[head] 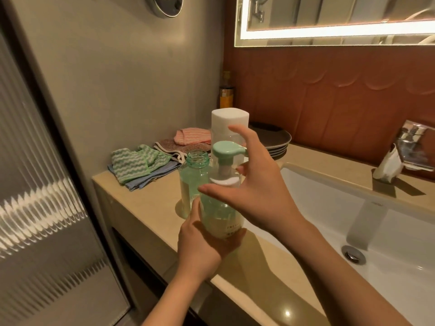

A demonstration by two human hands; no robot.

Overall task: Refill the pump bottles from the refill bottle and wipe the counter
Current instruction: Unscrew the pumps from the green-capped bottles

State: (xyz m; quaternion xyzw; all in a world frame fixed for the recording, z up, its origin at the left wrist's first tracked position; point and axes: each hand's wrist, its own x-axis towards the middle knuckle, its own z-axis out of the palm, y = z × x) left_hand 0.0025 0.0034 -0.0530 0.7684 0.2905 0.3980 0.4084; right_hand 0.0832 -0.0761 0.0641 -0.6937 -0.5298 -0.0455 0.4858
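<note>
Mint pump bottle (221, 212) gripped at base, L hand (204, 243); R hand (256, 189) open, empty. Step: pump removal prob.; next, pinch collar (224, 182), twist.

A white sink (329, 196) anchors a warmly lit bathroom: behind it, a rust-brown tiled wall (341, 102) and a chrome faucet (410, 140); above it, a mirror (329, 10) edged with a glowing light strip (329, 32); left of it, a grey wall (106, 78) and a ribbed glass door (35, 172).
</note>
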